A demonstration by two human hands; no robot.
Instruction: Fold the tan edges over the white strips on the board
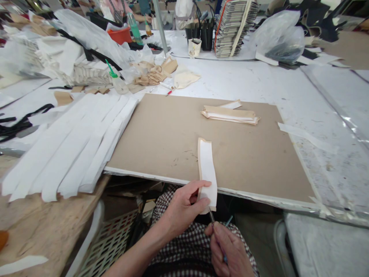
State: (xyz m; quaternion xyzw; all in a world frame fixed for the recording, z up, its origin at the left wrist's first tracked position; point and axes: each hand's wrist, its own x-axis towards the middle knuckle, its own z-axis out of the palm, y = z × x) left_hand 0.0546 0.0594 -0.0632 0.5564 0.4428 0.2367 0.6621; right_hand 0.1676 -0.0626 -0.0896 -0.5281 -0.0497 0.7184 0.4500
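Left hand (pixel 184 204) is pinching a white-and-tan strip (pixel 206 169) – it's lying across the front edge of the tan board (pixel 161 134) – while the right hand (pixel 230 250) is gripping a thin blue-handled tool (pixel 218 240) just below the strip.

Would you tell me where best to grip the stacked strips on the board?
Pinch the stack of tan strips at its middle, from above and the near long edge: it lies flat on the brown board, its layers loose at the ends, so a central grip should hold them together.
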